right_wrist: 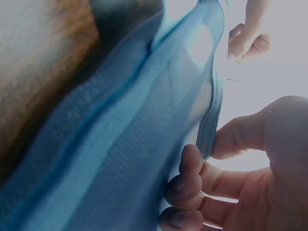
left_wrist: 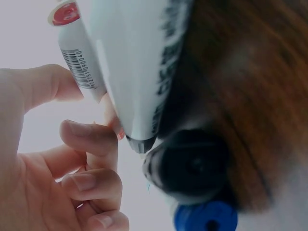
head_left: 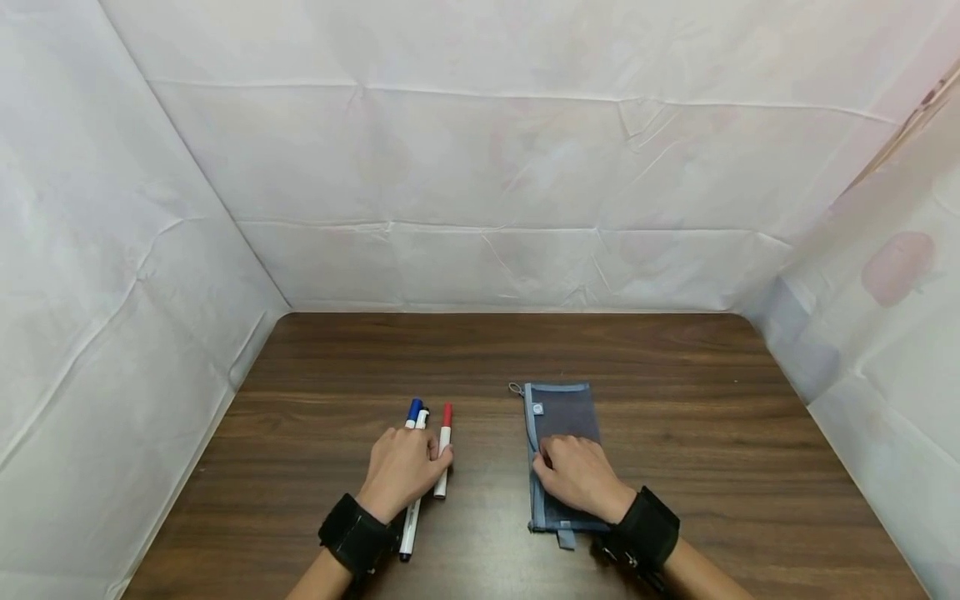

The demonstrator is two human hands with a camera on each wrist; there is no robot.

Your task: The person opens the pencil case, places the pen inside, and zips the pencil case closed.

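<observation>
My left hand (head_left: 401, 468) pinches a red-capped marker (head_left: 446, 435) between thumb and index finger, its other fingers curled. Right beside it, partly under that hand, lie a blue-capped marker (head_left: 414, 410) and a long white marker (head_left: 412, 529) with a black end. The left wrist view also shows a black cap (left_wrist: 192, 166) next to the blue cap. A blue-grey mesh zip pouch (head_left: 566, 411) lies to the right, under my right hand (head_left: 583, 473). In the right wrist view, thumb and fingers grip the pouch's zip edge (right_wrist: 211, 122).
The dark wooden table (head_left: 675, 375) is enclosed by white cloth walls (head_left: 487, 167) at the back and both sides. A cord loop (head_left: 515, 388) sticks out at the pouch's top left corner, and a small fabric tab (head_left: 566, 540) at its bottom.
</observation>
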